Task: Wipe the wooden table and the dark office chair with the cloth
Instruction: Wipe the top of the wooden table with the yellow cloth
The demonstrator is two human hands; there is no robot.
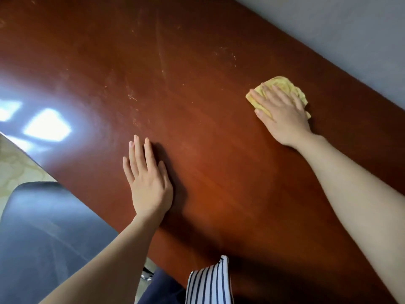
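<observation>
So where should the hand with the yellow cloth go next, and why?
Probably sweep leftward. The right hand presses the cloth flat near the far edge of the wooden table, while pale scuffs and streaks lie to its left, seemingly unwiped. The left hand rests flat on the wood, bracing.

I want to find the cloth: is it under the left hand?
No, the yellow cloth lies under the right hand, while the left hand rests flat on the wooden table itself.
</observation>
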